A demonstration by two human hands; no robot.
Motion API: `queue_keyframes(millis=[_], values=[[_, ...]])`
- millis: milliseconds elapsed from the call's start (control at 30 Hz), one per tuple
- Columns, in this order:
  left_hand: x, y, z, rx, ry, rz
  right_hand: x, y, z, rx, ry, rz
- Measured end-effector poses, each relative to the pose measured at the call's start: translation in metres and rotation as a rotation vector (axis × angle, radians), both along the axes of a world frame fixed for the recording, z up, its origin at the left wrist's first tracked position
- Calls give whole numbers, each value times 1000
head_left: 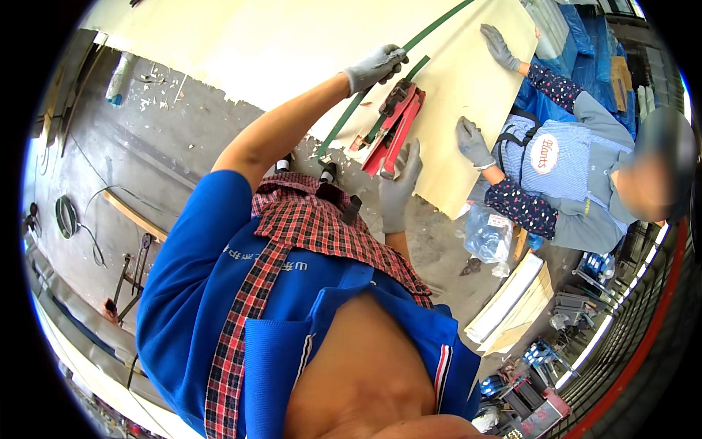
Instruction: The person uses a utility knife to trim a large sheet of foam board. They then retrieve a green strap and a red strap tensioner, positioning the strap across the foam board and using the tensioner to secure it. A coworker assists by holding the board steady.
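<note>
Draw green strap (439,23) taut, gripped in left hand (376,68); steady red tool (404,128) by panel (468,95) edge with right hand (400,186), closure indeterminable.

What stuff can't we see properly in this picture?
All in the head view:
Far end of the green strap: cut off by the top edge.
Palm of the gloved left hand: hidden by the hand itself.
Most of the right forearm: behind the checked apron and blue shirt.
The co-worker's face: blurred.
Clutter at lower right: too small to tell apart.
</note>
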State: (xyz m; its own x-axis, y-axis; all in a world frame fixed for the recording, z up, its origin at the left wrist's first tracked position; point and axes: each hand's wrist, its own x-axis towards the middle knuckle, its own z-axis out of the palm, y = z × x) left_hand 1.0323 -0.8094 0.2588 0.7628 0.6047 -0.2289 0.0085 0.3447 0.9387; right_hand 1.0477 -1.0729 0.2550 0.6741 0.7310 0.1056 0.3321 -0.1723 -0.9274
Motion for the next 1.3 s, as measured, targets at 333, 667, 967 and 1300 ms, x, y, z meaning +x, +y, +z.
queue_keyframes(millis=[333,667,967,1300], values=[[-8,-35,6,80,124,-152,-14,24,40,34,-373,-44],[16,5,-63,493,497,-251,-12,20,36,49,-332,-73],[14,7,-61,420,490,-314,-11,28,65,-75,-54,-124],[-22,-21,-50,-152,239,-322,83,79,115,-261,213,59]])
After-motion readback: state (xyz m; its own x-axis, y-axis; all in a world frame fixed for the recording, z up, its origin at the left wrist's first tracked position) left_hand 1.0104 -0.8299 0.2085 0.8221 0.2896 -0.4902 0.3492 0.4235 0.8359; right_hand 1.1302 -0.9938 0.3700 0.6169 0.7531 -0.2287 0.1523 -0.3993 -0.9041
